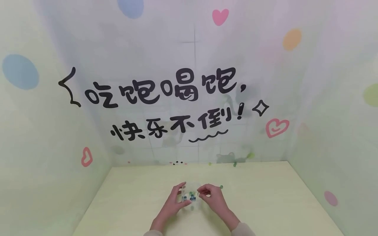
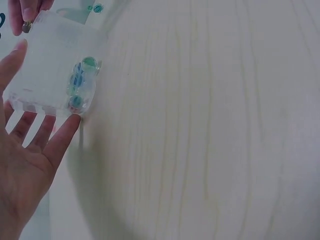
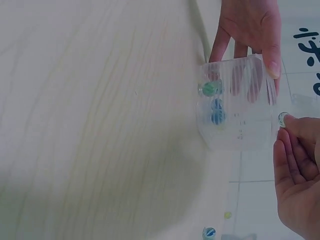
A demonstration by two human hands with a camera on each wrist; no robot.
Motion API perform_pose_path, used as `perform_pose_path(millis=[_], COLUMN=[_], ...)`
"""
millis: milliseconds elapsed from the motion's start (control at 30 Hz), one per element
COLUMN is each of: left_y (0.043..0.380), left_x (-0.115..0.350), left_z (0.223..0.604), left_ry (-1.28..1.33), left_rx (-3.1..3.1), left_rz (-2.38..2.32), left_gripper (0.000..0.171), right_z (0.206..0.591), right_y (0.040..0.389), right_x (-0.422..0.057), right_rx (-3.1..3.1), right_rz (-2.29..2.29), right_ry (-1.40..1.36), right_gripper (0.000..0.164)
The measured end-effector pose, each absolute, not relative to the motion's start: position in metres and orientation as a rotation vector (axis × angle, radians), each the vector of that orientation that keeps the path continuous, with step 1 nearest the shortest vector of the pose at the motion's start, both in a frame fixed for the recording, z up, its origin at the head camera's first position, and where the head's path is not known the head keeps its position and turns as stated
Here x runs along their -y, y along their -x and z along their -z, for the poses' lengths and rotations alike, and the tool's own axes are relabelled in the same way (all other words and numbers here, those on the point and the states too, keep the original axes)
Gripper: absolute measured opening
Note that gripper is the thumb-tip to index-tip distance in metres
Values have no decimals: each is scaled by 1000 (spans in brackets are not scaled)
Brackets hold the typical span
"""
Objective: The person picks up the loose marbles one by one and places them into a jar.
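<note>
My left hand [image 1: 174, 201] holds a clear plastic container [image 3: 250, 120], its thumb and fingers spread around the wall. Several blue and green glass marbles [image 2: 77, 80] lie together at the container's bottom, showing through the wall. My right hand [image 1: 214, 198] is at the container's open rim, on the right in the head view. Between its thumb and forefinger it pinches one clear marble [image 3: 282, 119] with greenish colour inside. Another marble [image 1: 221, 187] sits on the table just beyond the right hand; in the right wrist view this loose marble [image 3: 209, 233] shows blue and green swirls.
The pale wood-grain table [image 1: 133, 193] is enclosed at the back and both sides by light fabric walls. Black printed characters [image 1: 186, 85], hearts and coloured dots cover the back wall [image 1: 165, 42], which meets the table's far edge.
</note>
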State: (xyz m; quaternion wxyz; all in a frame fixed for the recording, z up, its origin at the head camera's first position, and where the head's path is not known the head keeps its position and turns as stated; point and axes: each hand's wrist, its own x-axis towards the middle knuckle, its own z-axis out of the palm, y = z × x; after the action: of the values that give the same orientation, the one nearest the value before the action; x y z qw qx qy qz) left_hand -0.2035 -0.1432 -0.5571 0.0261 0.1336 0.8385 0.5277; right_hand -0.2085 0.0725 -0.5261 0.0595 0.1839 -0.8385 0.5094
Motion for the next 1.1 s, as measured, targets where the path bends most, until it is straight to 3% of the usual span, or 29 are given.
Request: perform_pose_path(millis=[1100], left_y=[200], left_x=[144], left_z=[554], left_ry=[-385], left_rx=[-2544], left_rz=[-1668], left_gripper=[78], right_z=[536], right_y=[225], right_x=[-147], right_rx=[2422], right_rz=[-1600], right_ry=[-56], right_gripper=[17])
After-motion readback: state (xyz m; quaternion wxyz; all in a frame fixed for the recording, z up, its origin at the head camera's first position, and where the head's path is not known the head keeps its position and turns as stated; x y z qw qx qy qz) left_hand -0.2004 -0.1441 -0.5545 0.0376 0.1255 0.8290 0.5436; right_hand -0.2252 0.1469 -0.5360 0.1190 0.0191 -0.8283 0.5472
